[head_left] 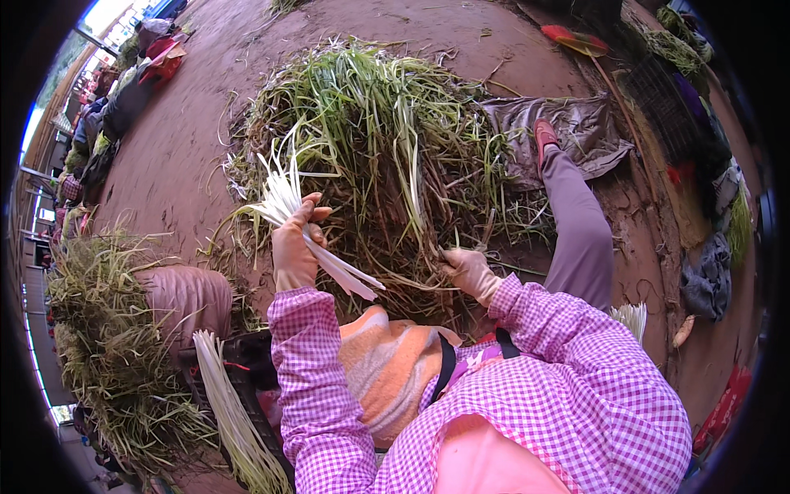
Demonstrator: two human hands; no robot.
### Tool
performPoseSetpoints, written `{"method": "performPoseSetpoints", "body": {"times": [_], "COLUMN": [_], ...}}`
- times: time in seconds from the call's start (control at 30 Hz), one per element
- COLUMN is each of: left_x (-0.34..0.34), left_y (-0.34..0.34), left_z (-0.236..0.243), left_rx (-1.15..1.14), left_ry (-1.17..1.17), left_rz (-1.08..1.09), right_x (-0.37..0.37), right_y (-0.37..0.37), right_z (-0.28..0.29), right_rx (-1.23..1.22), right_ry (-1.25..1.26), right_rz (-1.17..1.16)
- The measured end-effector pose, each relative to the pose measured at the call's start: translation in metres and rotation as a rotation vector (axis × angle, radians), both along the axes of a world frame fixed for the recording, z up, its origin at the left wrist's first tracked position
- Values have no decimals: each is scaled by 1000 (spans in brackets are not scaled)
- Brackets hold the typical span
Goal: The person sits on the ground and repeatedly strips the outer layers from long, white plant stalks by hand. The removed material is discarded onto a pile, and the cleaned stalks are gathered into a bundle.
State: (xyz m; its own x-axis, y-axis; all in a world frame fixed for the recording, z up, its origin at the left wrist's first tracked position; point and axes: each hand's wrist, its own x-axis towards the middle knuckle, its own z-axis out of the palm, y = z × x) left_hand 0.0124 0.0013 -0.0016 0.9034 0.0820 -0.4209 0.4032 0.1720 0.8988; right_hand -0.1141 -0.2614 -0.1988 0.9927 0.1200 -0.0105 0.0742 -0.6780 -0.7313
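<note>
My left hand [295,253], in a pale glove, closes around a bunch of white stalks [284,196]. Their cut-looking ends point down to the right, and a few thin leaves stick up at the top. In front of me lies a big heap of uprooted green plants [346,103] with tangled leaves and muddy roots. My right hand [471,272], also gloved, is closed at the heap's near right edge on the lower end of a long green-and-white stalk [411,177]. That stalk's leafy top lies over the heap. Its lower end is partly hidden by my fingers.
Left of me, a heap of leafy trimmings [115,329] stands beside a pinkish wrapped bundle [189,300]. Long white stalks [234,420] lie on a dark crate there. A muddy sheet [568,132] lies under my right foot, and a red-headed broom [576,39] lies beyond it.
</note>
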Motion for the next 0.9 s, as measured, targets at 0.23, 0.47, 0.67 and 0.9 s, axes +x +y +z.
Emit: {"method": "performPoseSetpoints", "body": {"times": [0.23,0.47,0.67,0.9], "left_x": [1,-10,-18,-16], "left_y": [-4,-15,-43,-48], "left_z": [-7,-25,-42,-48], "left_rx": [-27,10,49,80], "left_ry": [-23,121,71,142], "left_rz": [-39,25,-79,-231], "right_x": [-8,24,40,33], "right_y": [13,23,28,26], "right_z": [47,64,72,58], "right_rx": [443,431,394,429], "right_ry": [187,123,69,118], "right_rz": [49,78,94,212]}}
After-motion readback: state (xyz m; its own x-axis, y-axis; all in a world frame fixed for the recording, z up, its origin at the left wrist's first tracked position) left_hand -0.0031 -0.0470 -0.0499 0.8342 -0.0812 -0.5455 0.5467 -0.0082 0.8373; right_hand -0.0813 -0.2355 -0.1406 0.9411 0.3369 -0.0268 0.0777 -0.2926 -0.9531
